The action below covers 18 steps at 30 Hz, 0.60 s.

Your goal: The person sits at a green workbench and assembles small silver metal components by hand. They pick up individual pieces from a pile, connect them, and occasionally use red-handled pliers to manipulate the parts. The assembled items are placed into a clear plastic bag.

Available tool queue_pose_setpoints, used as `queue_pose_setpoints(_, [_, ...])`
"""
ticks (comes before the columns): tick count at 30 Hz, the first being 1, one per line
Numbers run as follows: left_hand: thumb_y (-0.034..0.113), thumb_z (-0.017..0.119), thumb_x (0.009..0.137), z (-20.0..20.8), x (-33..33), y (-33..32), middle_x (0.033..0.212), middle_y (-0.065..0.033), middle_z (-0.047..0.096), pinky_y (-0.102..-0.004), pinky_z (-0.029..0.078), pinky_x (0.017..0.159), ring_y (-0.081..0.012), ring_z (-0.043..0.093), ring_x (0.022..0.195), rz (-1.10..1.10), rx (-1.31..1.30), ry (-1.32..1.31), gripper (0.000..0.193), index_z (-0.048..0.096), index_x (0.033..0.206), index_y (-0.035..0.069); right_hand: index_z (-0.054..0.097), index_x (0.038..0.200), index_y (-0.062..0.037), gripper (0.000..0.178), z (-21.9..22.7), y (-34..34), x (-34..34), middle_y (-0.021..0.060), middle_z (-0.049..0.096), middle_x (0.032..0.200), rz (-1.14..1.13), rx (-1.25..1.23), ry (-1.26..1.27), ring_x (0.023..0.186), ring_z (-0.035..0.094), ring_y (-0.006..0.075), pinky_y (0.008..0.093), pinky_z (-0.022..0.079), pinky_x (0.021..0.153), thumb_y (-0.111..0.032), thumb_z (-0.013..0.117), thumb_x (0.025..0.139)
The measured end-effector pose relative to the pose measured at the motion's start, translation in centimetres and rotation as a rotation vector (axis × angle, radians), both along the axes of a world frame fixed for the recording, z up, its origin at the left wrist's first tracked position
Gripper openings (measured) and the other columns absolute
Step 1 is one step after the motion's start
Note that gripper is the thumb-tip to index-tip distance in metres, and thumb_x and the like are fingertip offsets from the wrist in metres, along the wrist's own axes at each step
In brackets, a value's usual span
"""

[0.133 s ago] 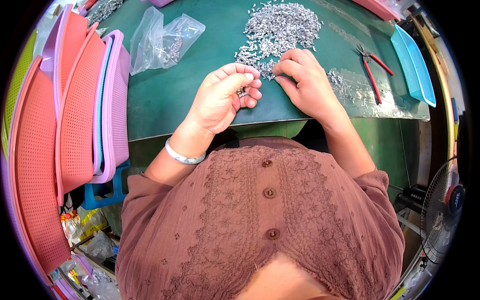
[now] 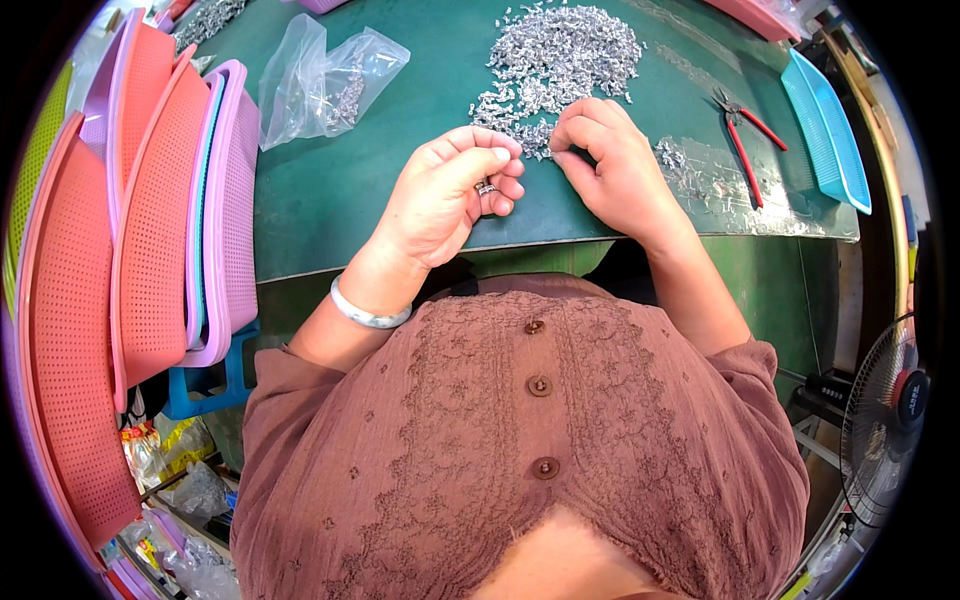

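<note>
A loose pile of small silvery metal pieces lies on the green tabletop. My left hand is held just in front of the pile's near edge, palm turned inward, thumb pressed to the index finger and the other fingers curled. Something small and silvery shows at those curled fingers; whether it is a ring or loose pieces I cannot tell. My right hand is pinched at the near edge of the pile, its fingertips touching or nearly touching the pieces. What sits in the pinch is too small to make out.
A clear plastic bag with some pieces lies at left. Red-handled pliers and a blue basket lie at right, near a few scattered pieces. Stacked pink and purple perforated baskets stand left; a fan stands lower right.
My right hand has shifted very slightly, its fingertips a little further from the left hand. The left hand stays where it was.
</note>
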<state>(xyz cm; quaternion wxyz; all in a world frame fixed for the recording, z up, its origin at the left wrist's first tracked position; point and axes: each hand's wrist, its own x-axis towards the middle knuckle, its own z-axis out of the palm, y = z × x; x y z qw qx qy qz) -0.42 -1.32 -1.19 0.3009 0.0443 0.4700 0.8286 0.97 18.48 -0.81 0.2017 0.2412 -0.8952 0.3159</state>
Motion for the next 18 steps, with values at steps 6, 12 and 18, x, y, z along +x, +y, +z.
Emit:
queue_pose_setpoints(6, [0.007,0.052,0.085,0.24,0.13,0.21,0.083,-0.0068,0.06,-0.0225,0.047,0.057,-0.0121,0.057,0.068,0.014,-0.042,0.002,0.013,0.057,0.095,0.0,0.056,0.076,-0.0023,0.007,0.0,-0.05,-0.1,0.0082,0.056,0.085,0.016,-0.079,-0.009,0.082,0.052,0.0275,0.0343,0.043,0.072,0.001,0.059,0.07])
queue_pose_setpoints(12, [0.007,0.052,0.085,0.23,0.08,0.12,0.082,-0.0063,0.059,-0.0225,0.046,0.057,-0.0119,0.056,0.067,0.003,-0.049,0.008,0.012,0.057,0.094,0.001,0.059,0.078,-0.0029,0.008,0.07,0.25,0.29,0.0078,0.056,0.083,-0.039,0.046,0.019,0.082,0.052,0.0273,0.0353,0.043,0.072,-0.003,0.062,0.071])
queue_pose_setpoints(18, [0.007,0.052,0.086,0.2,0.12,0.18,0.081,-0.0059,0.06,-0.0228,0.046,0.056,-0.0122,0.056,0.066,0.007,-0.062,0.014,0.011,0.058,0.093,0.001,0.06,0.076,-0.0039,0.005,0.06,0.79,0.23,0.0073,0.056,0.081,0.028,0.073,-0.019,0.079,0.051,0.0265,0.0351,0.043,0.071,-0.004,0.062,0.071])
